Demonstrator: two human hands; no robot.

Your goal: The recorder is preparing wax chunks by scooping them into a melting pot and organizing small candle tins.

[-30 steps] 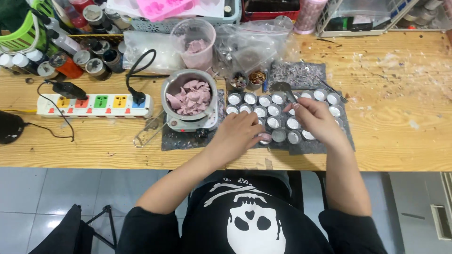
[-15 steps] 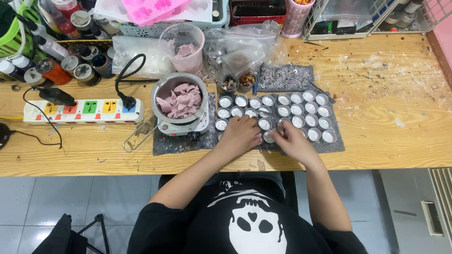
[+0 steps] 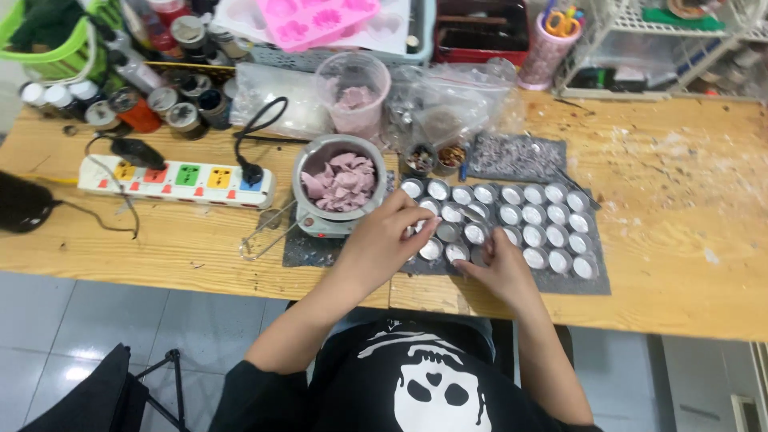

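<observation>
Small round silver cups [image 3: 512,216] in rows on grey mat [image 3: 596,284]

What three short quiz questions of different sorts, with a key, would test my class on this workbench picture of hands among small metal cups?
1. True or false: the melting pot left of the metal cups holds pale pink chunks.
2. Multiple choice: what do the cups stand on? A) a dark grey mat B) a white plate C) bare floor tiles
3. Short answer: which hand, the left hand or the right hand, lies closer to the pot?

Key:
1. True.
2. A: the dark grey mat lies on the wooden table.
3. The left hand; its fingers rest on cups at the left end of the rows.
</observation>
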